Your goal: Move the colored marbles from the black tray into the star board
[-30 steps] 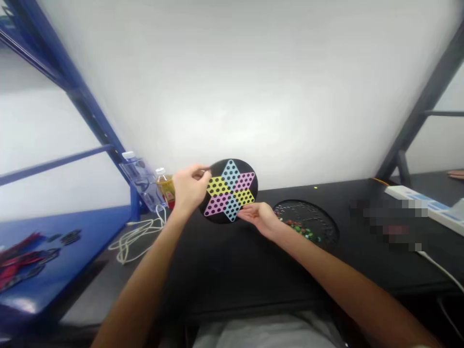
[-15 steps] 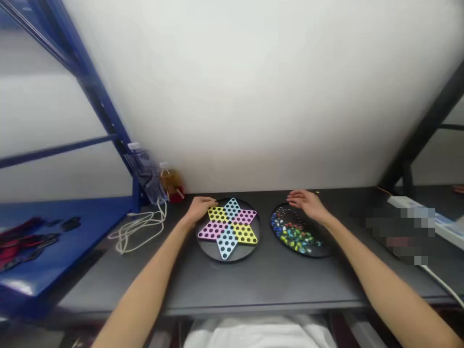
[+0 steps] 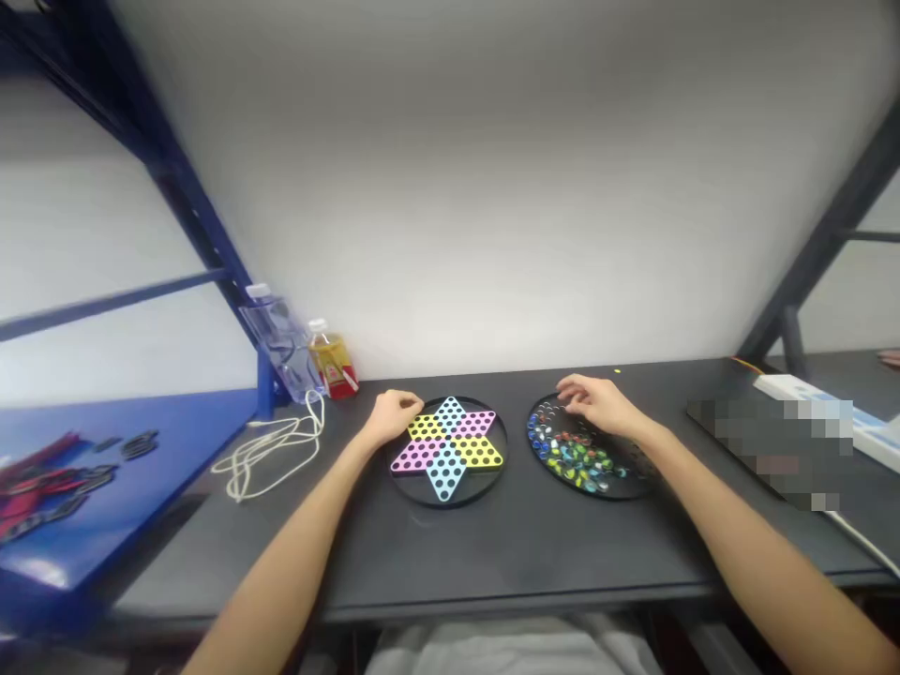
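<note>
Round black Chinese checkers board (image 3: 448,452) lying flat on the desk (image 3: 492,553), its six-pointed star of yellow, pink and blue diamonds showing black holes. Just right, a second round black board (image 3: 633,480) carries multicoloured glass marbles (image 3: 566,450), clustered left of centre.

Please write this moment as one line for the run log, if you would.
left hand: at edge of star board | right hand: over marbles in black tray

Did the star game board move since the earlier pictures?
Yes, it went down. Against the desk, the Chinese checkers board was tipped up above it earlier, and now it lies flat on it, left of the marble tray.
</note>
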Motion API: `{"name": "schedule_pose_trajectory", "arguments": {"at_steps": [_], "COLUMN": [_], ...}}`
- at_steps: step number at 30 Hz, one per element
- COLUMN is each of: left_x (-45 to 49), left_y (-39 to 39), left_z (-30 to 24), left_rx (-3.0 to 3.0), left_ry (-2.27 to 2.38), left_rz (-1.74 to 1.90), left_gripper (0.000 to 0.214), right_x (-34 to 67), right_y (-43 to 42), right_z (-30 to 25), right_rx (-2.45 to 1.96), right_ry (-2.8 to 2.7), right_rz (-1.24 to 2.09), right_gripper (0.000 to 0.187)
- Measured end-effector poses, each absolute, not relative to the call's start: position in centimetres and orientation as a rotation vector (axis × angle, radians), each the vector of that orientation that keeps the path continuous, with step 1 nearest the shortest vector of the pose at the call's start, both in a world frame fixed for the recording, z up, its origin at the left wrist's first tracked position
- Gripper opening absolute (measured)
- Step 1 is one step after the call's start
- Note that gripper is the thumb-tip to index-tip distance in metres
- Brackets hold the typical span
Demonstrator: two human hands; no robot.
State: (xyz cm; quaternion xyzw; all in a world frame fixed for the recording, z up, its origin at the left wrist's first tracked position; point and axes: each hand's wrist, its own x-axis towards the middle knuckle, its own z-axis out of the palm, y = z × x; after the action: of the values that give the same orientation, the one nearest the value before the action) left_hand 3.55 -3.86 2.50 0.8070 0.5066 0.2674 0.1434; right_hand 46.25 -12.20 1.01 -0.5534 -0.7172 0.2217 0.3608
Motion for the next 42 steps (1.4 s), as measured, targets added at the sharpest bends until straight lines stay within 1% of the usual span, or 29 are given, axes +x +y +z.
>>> {"name": "schedule_pose_trajectory", "arguments": {"at_steps": [2,7,12,16,19,21,24,27,28,30,32,35,38,42], "left_x": [3.4,3.2,3.3,3.4,3.4,3.3,2.6,1.2,0.7,-0.4,-0.9,-0.7,-0.1,0.0], "left_y": [-3.6,-3.3,-3.4,-3.6,-3.7,-3.7,-3.3,-2.0,-1.5,-0.7,-0.3,-0.3,-0.6,-0.5], "left_z": [2.2,1.9,2.0,2.2,2.2,2.2,2.2,2.8,2.9,3.1,2.6,1.1,-0.2,-0.7], "left_rx": [2.332,2.338,2.352,2.351,2.37,2.376,2.318,2.22,2.215,2.33,2.499,2.673,2.698,2.698], "left_ry": [1.441,1.427,1.415,1.419,1.41,1.403,1.358,1.357,1.412,1.496,1.491,1.458,1.532,1.594], "left_rz": [0.769,0.778,0.754,0.75,0.755,0.762,0.729,0.719,0.77,0.874,0.901,0.801,0.702,0.622], "left_gripper": [0.03,0.032,0.033,0.034,0.034,0.034,0.035,0.043,0.046,0.044,0.04,0.042,0.046,0.048], "right_x": [46.0,45.8,45.7,46.1,48.0,50.0,53.4,56.0,56.7,57.7,58.4,59.0,59.2,59.3], "right_y": [-12.3,-12.7,-12.5,-12.6,-12.4,-11.9,-10.5,-8.5,-7.8,-6.7,-6.1,-6.0,-6.3,-6.3], "right_z": [1.1,1.6,1.1,1.3,1.8,1.7,0.9,-0.2,-0.5,-1.2,-2.3,-4.4,-6.1,-6.8], "right_rx": [-1.428,-1.434,-1.439,-1.455,-1.512,-1.579,-1.667,-1.715,-1.72,-1.716,-1.719,-1.805,-1.874,-1.875], "right_ry": [-1.82,-1.876,-1.945,-2.007,-1.955,-1.825,-1.638,-1.656,-1.687,-1.753,-1.815,-1.892,-1.985,-2.003], "right_rz": [0.546,0.449,0.478,0.492,0.4,0.283,0.21,0.14,0.082,-0.027,-0.111,-0.203,-0.205,-0.204], "right_gripper": [0.033,0.026,0.025,0.027,0.027,0.031,0.039,0.035,0.034,0.034,0.039,0.046,0.048,0.051]}}
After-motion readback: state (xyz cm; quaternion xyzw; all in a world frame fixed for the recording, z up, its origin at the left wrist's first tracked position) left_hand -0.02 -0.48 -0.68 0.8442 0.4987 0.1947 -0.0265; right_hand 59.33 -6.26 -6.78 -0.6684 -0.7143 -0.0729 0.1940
